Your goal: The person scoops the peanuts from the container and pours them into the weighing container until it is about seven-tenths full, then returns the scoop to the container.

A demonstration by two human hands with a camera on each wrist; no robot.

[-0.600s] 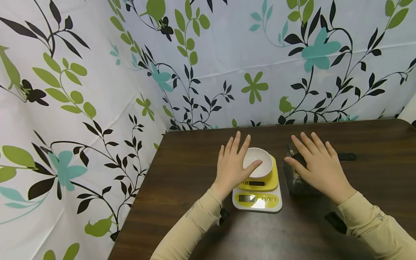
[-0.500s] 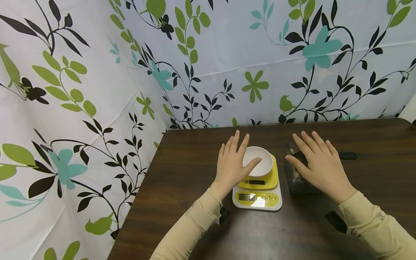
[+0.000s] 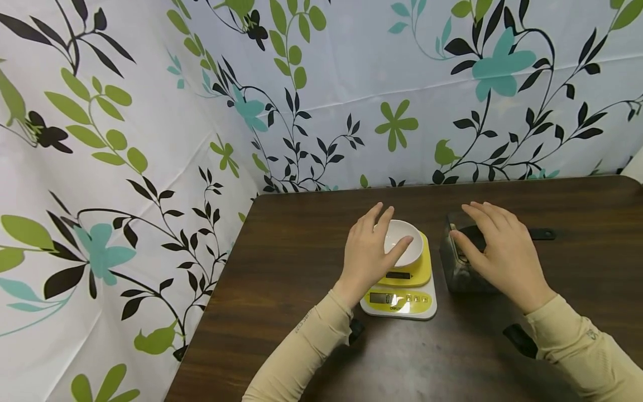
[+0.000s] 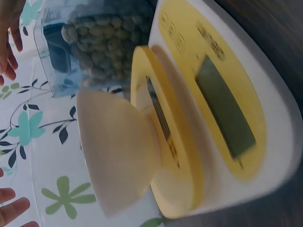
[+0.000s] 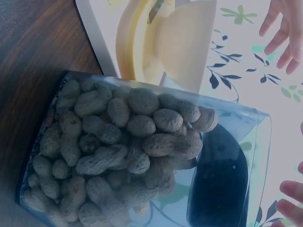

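My left hand (image 3: 368, 254) hovers over the left part of a small white bowl (image 3: 403, 230), its fingers relaxed and holding nothing. The bowl stands on the round yellow platform of a white-and-yellow kitchen scale (image 3: 418, 302). To the right, my right hand (image 3: 504, 257) is raised over a clear container (image 3: 458, 276), also holding nothing. Unshelled peanuts (image 5: 142, 123) fill much of the container. Inside it sits the dark blade of a scoop (image 5: 220, 175), whose black handle sticks out to the right past my hand. Part of the container is hidden under that hand.
All of it rests on a dark wood table (image 3: 291, 251). A white curtain (image 3: 341, 72) with leaf and flower prints hangs behind the table and along its left side. The container stands close to the scale's right side.
Both hands have shifted slightly right in the view and their fingers have bent a little more. The head view has tilted down slightly. Bowl, scale and container have stayed in place.
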